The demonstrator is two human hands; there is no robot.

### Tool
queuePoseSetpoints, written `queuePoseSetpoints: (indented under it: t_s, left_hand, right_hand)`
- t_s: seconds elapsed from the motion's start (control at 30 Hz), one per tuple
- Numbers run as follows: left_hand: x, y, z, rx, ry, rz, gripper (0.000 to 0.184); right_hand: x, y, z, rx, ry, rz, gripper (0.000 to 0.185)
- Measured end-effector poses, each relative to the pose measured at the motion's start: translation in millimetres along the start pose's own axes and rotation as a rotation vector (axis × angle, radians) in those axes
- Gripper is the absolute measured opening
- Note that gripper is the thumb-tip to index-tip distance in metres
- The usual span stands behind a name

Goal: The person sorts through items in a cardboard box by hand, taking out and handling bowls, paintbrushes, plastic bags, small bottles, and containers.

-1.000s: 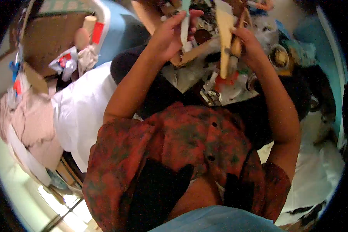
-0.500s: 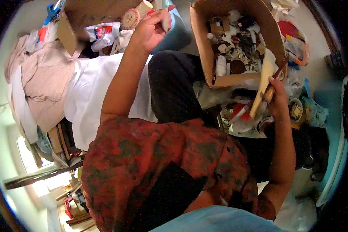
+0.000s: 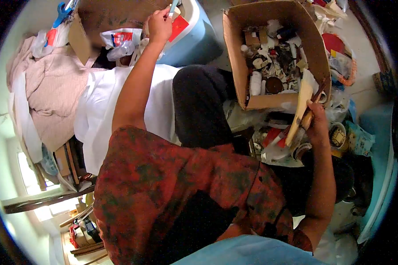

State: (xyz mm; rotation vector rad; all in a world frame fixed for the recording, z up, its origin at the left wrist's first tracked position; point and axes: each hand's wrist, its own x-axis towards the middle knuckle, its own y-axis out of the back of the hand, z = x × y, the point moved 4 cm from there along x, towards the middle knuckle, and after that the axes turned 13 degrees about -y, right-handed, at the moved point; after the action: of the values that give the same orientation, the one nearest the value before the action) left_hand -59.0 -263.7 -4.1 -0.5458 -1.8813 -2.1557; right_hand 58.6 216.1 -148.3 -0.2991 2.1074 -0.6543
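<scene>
My left hand [image 3: 160, 27] is closed, at the top of the view over the light blue bin [image 3: 198, 37]. A thin pale blue stick-like thing [image 3: 174, 7] pokes up from its fingers; its lower part is hidden. A red card or packet [image 3: 177, 29] lies by the bin's rim beside that hand. On the right, my right hand [image 3: 318, 121] grips several paintbrushes. One has a broad pale wooden handle [image 3: 297, 117] and a whitish upper end, and darker brown handles lie against it. They are held in front of the cardboard box's [image 3: 256, 102] near right corner.
Bottles, jars and scraps fill the cardboard box. Several jars, including a round container [image 3: 338, 134], and plastic bags stand below it. White cloth [image 3: 157, 84] and a pinkish cloth [image 3: 57, 84] lie at left. Blue scissors [image 3: 62, 14] are at the upper left, near another cardboard box.
My left hand has turned and shifted slightly left, and a pale blue stick-like thing now shows in its fingers. The right hand still holds the brushes. The view has shifted slightly.
</scene>
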Motion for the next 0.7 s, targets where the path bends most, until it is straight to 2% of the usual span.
queuePoseSetpoints:
  t_s: [0.03, 0.13, 0.23, 0.33, 0.47, 0.53, 0.57, 0.67, 0.7]
  left_hand:
    - [1.3, -6.8, -8.3, 0.19, -0.068, -0.04, 0.026]
    - [-0.1, -31.1, -25.8, 0.333, -0.216, -0.045, 0.021]
    - [-0.6, -42.8, -29.8, 0.385, -0.222, -0.109, 0.022]
    - [-3.8, -51.4, -33.6, 0.316, -0.32, -0.098, 0.023]
    - [-5.4, -59.1, -42.9, 0.269, -0.294, -0.061, 0.024]
    - [-1.8, -51.4, -13.1, 0.289, -0.294, -0.034, 0.024]
    - [0.6, -47.3, 5.5, 0.192, -0.282, -0.045, 0.025]
    - [10.2, -42.5, 48.5, 0.169, -0.475, 0.035, 0.024]
    - [14.2, -40.3, 42.4, 0.264, -0.4, -0.008, 0.025]
  right_hand:
    - [0.9, 1.6, 1.0, 0.0, -0.012, -0.007, 0.02]
    - [-9.4, -12.4, -5.5, 0.004, 0.013, 0.036, 0.02]
    - [1.7, 0.8, 0.9, -0.008, 0.036, 0.004, 0.021]
    - [-0.3, -1.1, -0.4, -0.027, 0.039, -0.013, 0.023]
    - [6.7, 7.2, 1.6, -0.057, 0.04, 0.048, 0.026]
    - [-5.9, -0.2, -2.0, -0.087, 0.021, 0.144, 0.026]
    - [-3.5, -3.5, -2.4, -0.053, 0.061, 0.075, 0.027]
    - [-4.1, -5.7, -0.5, -0.03, 0.023, 0.052, 0.027]
    - [-0.4, -4.6, 1.3, -0.039, 0.015, 0.023, 0.027]
